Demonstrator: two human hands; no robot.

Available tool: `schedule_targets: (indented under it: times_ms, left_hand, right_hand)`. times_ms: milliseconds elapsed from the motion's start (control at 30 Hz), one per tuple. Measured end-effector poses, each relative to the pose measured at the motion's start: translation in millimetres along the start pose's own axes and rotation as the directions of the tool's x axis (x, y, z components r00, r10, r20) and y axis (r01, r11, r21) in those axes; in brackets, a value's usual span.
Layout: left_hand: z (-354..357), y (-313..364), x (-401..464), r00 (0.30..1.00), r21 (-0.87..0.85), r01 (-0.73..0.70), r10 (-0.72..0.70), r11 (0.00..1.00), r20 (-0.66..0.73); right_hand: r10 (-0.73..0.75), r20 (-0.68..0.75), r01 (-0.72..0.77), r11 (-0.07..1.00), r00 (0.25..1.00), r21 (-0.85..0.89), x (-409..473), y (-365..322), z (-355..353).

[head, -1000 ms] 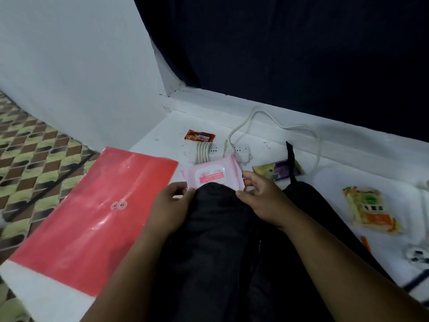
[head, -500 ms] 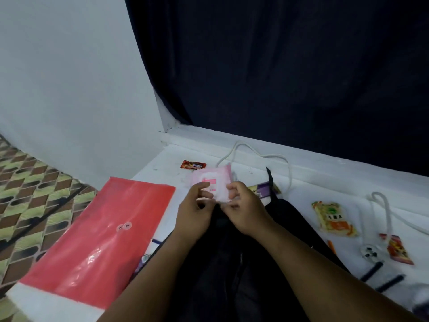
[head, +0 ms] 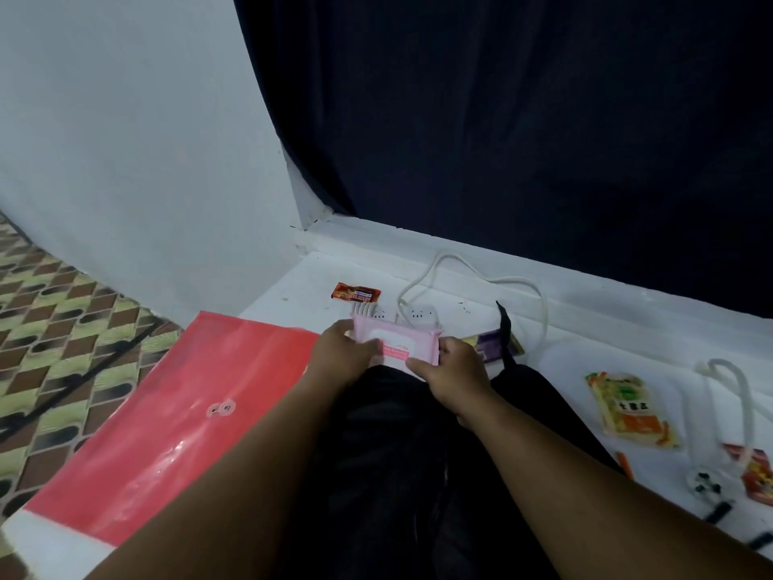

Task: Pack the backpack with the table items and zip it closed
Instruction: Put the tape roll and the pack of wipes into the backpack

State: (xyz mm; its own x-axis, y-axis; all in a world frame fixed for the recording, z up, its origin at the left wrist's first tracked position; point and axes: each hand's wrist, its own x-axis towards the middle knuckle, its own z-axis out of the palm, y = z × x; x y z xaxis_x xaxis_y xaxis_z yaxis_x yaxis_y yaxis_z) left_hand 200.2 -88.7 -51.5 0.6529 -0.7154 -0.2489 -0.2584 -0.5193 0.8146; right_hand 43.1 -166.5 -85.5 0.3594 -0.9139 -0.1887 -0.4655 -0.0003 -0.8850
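Note:
A black backpack lies on the white table in front of me, between my forearms. Both hands hold a pink wipes pack just above the backpack's far end. My left hand grips the pack's left edge. My right hand pinches its right edge and lower corner. A red document folder lies to the left of the backpack, over the table's edge.
A red sachet, a white power strip with its cable and a purple packet lie beyond the backpack. A yellow-orange snack pack, a white plug and a red packet lie at right. A dark curtain hangs behind.
Both hands have lifted the pink wipes pack off the table from behind the backpack and now hold it flat above the bag's far end. The view has tilted upward.

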Motion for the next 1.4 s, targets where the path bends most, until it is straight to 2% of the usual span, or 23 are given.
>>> schedule_targets:
  times_ms: [67,133,233,333,467,567,633,700,767,833,900,967,1033,1100,1200,1267,1333,1400]
  left_hand:
    - [1.1,-0.5,-2.6,0.999,0.025,-0.036,0.036,0.999,-0.014]
    - [1.0,1.0,-10.8,0.99,-0.032,-0.11,0.107,0.993,-0.096]
    - [-7.2,18.1,-42.4,0.924,-0.161,-0.358,0.324,0.92,-0.203]
    - [-16.6,41.2,-88.9,0.866,-0.265,-0.499,0.485,0.825,-0.122]
    - [-10.8,55.1,-163.5,0.855,-0.383,-0.465,0.518,0.798,0.04]
    - [3.9,56.9,-210.6,0.849,-0.479,-0.351,0.489,0.805,0.199]
    - [15.6,52.4,-232.0,0.83,-0.473,-0.326,0.487,0.819,0.271]
    - [29.3,42.6,-248.8,0.818,-0.402,-0.37,0.499,0.838,0.286]
    - [44.7,31.2,-267.2,0.82,-0.255,-0.404,0.472,0.878,0.325]
    - [62.2,21.7,-289.9,0.779,-0.112,-0.419,0.42,0.901,0.465]
    - [82.0,13.7,-311.2,0.721,0.058,-0.443,0.316,0.895,0.617]
    - [102.2,5.9,-326.5,0.72,0.31,-0.533,0.23,0.787,0.655]
    - [118.8,-2.1,-335.8,0.754,0.514,-0.607,0.234,0.606,0.614]
    - [132.0,-8.9,-341.1,0.781,0.616,-0.614,0.262,0.494,0.568]
    - [146.2,-9.9,-345.1,0.81,0.685,-0.585,0.267,0.435,0.522]
    - [154.5,-8.7,-343.8,0.82,0.672,-0.568,0.262,0.475,0.509]
    - [155.9,-5.6,-339.4,0.827,0.558,-0.55,0.309,0.621,0.47]
    - [147.8,1.0,-334.1,0.842,0.359,-0.508,0.362,0.783,0.4]
  right_hand:
    - [-0.07,-0.02,0.07,0.997,0.997,0.028,-1.0,0.7,-1.2]
    - [-0.18,-0.04,0.183,0.98,0.983,0.075,-9.5,-3.9,-8.1]
    - [-0.33,-0.1,0.34,0.934,0.939,0.112,-38.8,-20.6,-30.2]
    - [-0.371,-0.177,0.4,0.9,0.911,0.173,-86.4,-36.2,-62.6]
    - [-0.307,-0.263,0.386,0.857,0.915,0.342,-161.5,-35.1,-104.9]
    - [-0.246,-0.292,0.342,0.873,0.924,0.348,-205.3,-18.8,-127.3]
    - [-0.201,-0.342,0.321,0.883,0.918,0.343,-229.5,-4.9,-138.6]
    - [-0.129,-0.454,0.331,0.855,0.881,0.399,-249.3,12.7,-151.6]
    - [0.01,-0.558,0.348,0.772,0.83,0.532,-265.1,34.8,-167.4]
    - [0.132,-0.59,0.358,0.684,0.797,0.636,-279.4,57.9,-182.7]
    - [0.193,-0.595,0.361,0.638,0.78,0.68,-292.2,76.9,-194.3]
    - [0.23,-0.598,0.357,0.622,0.767,0.697,-303.2,88.2,-202.4]
    - [0.241,-0.603,0.356,0.622,0.761,0.698,-311.9,94.2,-210.3]
    - [0.238,-0.599,0.354,0.622,0.764,0.698,-317.5,99.3,-219.3]
    - [0.224,-0.58,0.34,0.627,0.783,0.701,-322.6,107.9,-231.8]
    - [0.225,-0.558,0.318,0.629,0.799,0.709,-324.0,114.4,-238.3]
    - [0.213,-0.533,0.3,0.633,0.818,0.714,-326.0,122.9,-244.3]
    - [0.196,-0.511,0.277,0.654,0.837,0.704,-326.7,133.3,-249.9]
